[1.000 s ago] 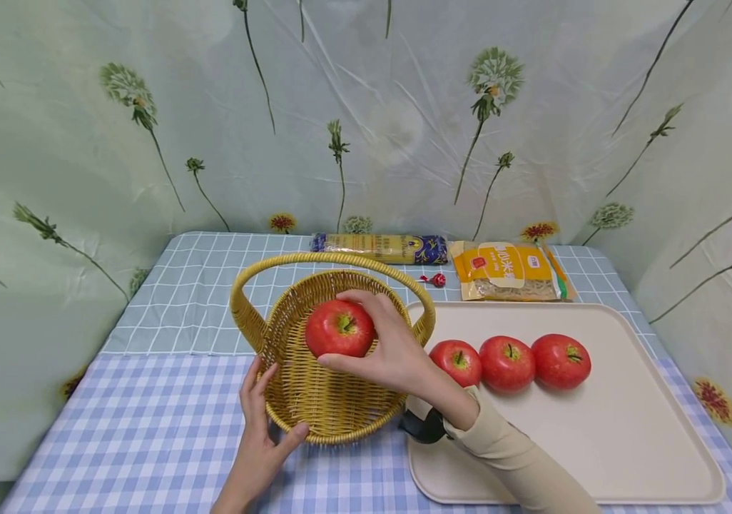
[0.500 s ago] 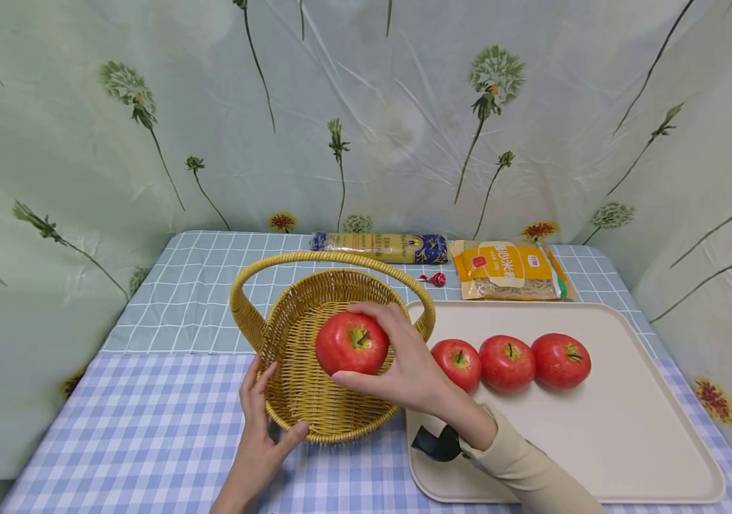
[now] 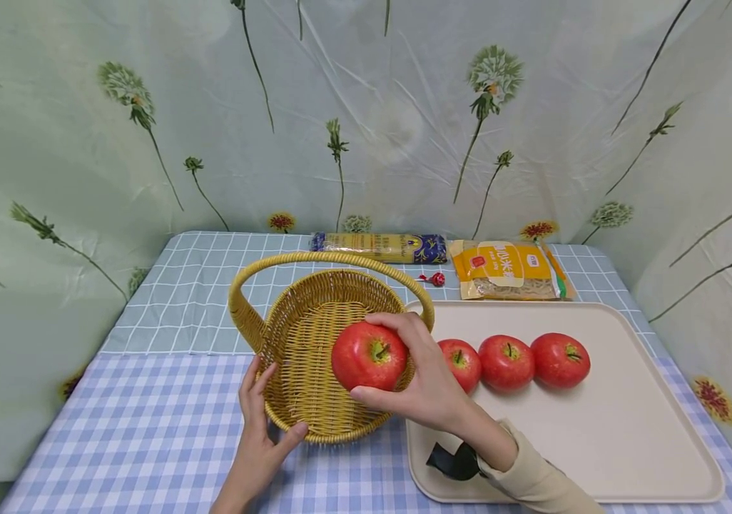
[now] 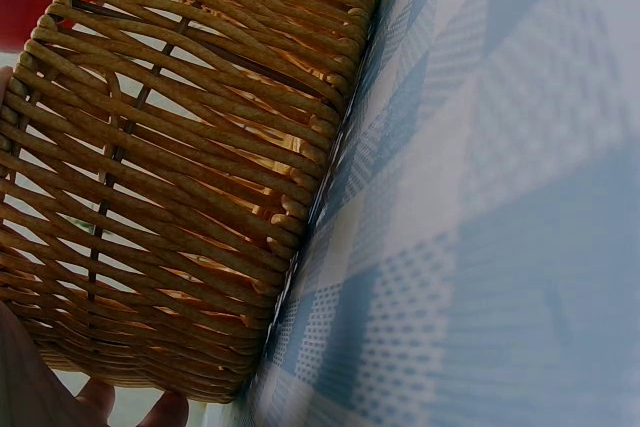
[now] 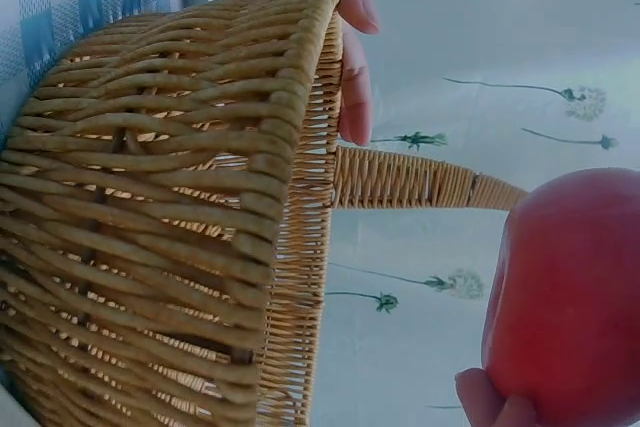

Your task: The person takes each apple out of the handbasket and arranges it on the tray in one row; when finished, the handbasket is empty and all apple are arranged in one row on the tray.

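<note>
A red apple (image 3: 369, 355) is held in my right hand (image 3: 427, 375), thumb on its near side and fingers on its far side. It is above the right part of a round yellow wicker basket (image 3: 314, 428) with an arched handle; in the right wrist view the apple (image 5: 575, 297) is outside the rim, beyond the opening. My left hand (image 3: 263, 435) holds the basket at its front left, thumb over the front rim and fingers by the handle's left base. The basket's woven wall (image 4: 180, 167) fills much of the left wrist view, standing on the checked cloth.
Right of the basket lies a beige tray (image 3: 648, 428) bearing three red apples in a row (image 3: 507, 364). Behind are a long noodle packet (image 3: 379, 247), an orange-and-clear food bag (image 3: 507, 271) and a small red wrapped sweet (image 3: 435, 279). A flowered curtain (image 3: 392, 128) hangs behind the table.
My right hand has drawn back to the right and toward me, carrying the apple from over the basket's middle to its right side. My left hand and the basket stay in place.
</note>
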### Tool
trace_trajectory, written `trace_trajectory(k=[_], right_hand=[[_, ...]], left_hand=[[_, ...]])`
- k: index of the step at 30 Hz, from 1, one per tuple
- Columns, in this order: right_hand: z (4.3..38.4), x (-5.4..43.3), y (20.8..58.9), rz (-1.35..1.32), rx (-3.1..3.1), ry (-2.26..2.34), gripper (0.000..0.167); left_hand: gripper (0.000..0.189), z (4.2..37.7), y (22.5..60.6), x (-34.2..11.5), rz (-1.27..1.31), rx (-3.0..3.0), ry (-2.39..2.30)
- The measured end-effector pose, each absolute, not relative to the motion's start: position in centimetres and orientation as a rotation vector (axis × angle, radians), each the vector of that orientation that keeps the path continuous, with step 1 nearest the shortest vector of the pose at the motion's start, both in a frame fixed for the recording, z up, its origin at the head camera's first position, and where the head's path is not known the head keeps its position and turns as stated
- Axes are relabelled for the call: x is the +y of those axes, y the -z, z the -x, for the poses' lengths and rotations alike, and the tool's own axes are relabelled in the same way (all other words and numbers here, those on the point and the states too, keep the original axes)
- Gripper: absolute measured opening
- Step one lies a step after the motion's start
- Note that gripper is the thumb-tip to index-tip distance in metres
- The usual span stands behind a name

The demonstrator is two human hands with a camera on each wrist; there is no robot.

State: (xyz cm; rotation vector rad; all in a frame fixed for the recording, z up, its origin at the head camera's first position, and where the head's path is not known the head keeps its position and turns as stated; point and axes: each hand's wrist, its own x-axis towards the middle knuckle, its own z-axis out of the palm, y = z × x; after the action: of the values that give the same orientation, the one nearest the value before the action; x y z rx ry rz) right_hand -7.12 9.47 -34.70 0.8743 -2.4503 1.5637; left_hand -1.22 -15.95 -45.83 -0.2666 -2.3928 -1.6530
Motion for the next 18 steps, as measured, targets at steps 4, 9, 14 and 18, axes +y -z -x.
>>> trace_trajectory(k=[4, 9, 14, 18], right_hand=[[6.9, 10.1, 34.7, -0.867, -2.427, -1.615, 0.071], [6.5, 10.6, 34.8, -0.896, -2.383, -1.662, 0.071], [6.1, 11.3, 34.8, -0.865, -2.358, -1.632, 0.073], [5.8, 11.9, 34.7, -0.835, -2.317, -1.65, 0.075]], left_hand=[[0.092, 1.2, 45.9, -16.0, 0.262, -2.4, 1.65], [0.092, 1.1, 45.9, -15.9, 0.262, -2.408, 1.648], [0.092, 1.2, 45.9, -16.0, 0.272, -2.398, 1.657], [0.092, 1.2, 45.9, -16.0, 0.271, -2.397, 1.66]])
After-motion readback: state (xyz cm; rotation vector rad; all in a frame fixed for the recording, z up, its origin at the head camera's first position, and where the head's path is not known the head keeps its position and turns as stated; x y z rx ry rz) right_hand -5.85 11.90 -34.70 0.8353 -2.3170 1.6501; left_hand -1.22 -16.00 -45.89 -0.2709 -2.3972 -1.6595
